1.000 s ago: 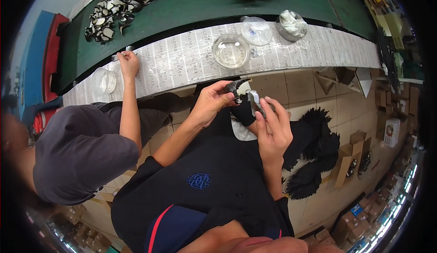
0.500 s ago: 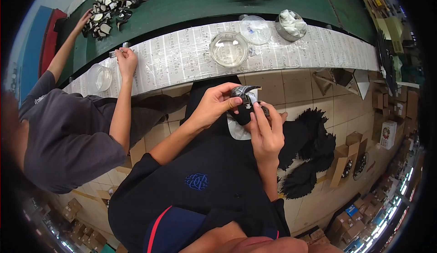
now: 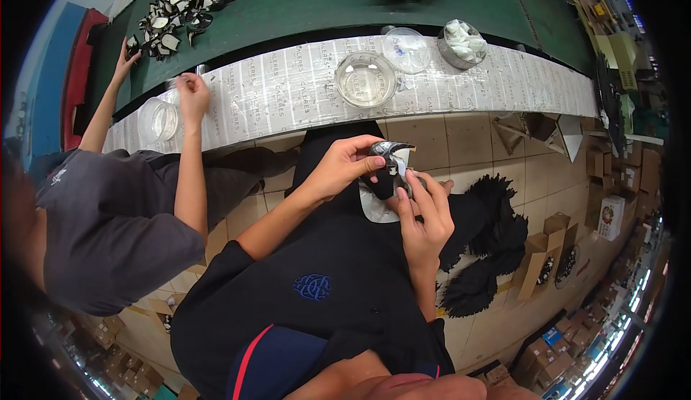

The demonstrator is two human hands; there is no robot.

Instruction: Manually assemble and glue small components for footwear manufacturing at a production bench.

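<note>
Above my lap, my left hand (image 3: 344,168) grips a glossy black curved piece (image 3: 386,151) with a pale inner side, thumb in front and fingers behind. My right hand (image 3: 429,219) is closed at its lower right edge, index finger and thumb against it. A pale strip (image 3: 401,165) shows between the piece and my right fingertips; whether it is part of the piece or separate, I cannot tell. Below my hands, a grey-white patch (image 3: 377,207) lies on my lap, partly hidden by dark material.
On the paper-covered ledge (image 3: 281,91) stand a clear bowl (image 3: 366,80), a clear lid-like dish (image 3: 406,50) and a tub of white wads (image 3: 462,43). Similar pieces (image 3: 173,22) heap on the green belt (image 3: 288,22). A co-worker (image 3: 115,220) sits left. Black fringed material (image 3: 493,234) hangs right.
My right fingers have shifted slightly down and right and spread a little, showing more of the pale strip. The co-worker's far hand has moved off the heap's edge toward the left.
</note>
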